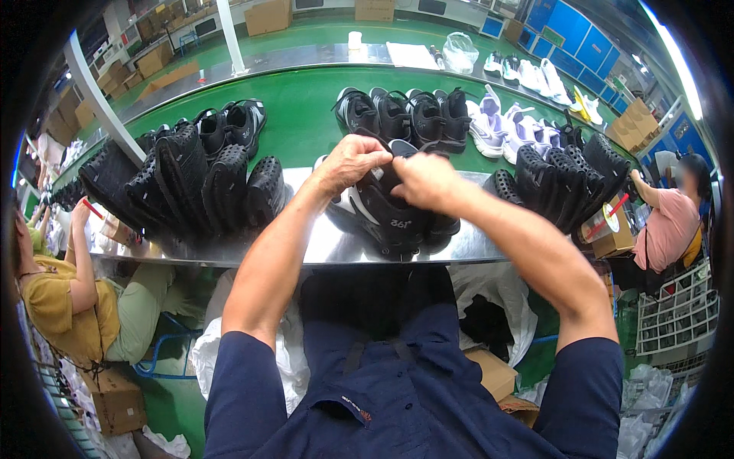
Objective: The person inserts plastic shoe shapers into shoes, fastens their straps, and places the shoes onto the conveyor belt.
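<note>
A black sneaker with white trim rests on the metal bench edge in front of me, its heel toward me. Over its opening, my left hand is closed in a pinch on a thin black strip that looks like a shoelace. Close beside it, my right hand is closed at the sneaker's collar, slightly blurred; its fingertips and whatever they grip are hidden. Another black shoe stands partly behind the sneaker, to its right, mostly covered by my right hand.
Black sneakers line the green belt ahead, with white-and-lilac sneakers to their right. Black perforated shoes stand on end at left and right. A cup with a red straw is at the right. Co-workers sit on both sides.
</note>
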{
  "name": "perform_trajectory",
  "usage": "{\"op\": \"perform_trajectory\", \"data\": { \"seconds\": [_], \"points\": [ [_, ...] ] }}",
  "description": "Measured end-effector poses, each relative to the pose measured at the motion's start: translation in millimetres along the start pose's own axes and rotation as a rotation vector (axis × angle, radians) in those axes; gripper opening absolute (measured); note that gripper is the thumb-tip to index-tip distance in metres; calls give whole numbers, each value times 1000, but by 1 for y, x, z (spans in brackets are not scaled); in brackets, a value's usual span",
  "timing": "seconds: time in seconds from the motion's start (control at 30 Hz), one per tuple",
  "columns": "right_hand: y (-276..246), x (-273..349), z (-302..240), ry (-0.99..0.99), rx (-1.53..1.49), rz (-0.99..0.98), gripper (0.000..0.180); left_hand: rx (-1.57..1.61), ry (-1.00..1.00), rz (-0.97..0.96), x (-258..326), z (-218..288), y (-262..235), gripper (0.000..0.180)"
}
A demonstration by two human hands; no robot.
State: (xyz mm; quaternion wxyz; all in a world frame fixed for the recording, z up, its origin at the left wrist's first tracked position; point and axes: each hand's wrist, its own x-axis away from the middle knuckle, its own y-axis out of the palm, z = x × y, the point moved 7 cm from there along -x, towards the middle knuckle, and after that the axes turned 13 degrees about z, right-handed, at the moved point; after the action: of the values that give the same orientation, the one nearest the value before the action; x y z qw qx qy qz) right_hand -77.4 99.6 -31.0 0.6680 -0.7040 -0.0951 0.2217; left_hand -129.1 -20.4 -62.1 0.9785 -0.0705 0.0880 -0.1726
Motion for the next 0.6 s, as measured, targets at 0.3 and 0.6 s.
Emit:
{"op": "perform_trajectory", "data": {
  "seconds": [0.3, 0.6],
  "points": [
    [-36, 33, -4, 184, -348, 315, 40, -519, 122, 469, 55, 34, -10, 62],
    [44, 17, -12, 540, -628, -1, 39, -635, 9, 649, 70, -1, -16, 82]
  ]
}}
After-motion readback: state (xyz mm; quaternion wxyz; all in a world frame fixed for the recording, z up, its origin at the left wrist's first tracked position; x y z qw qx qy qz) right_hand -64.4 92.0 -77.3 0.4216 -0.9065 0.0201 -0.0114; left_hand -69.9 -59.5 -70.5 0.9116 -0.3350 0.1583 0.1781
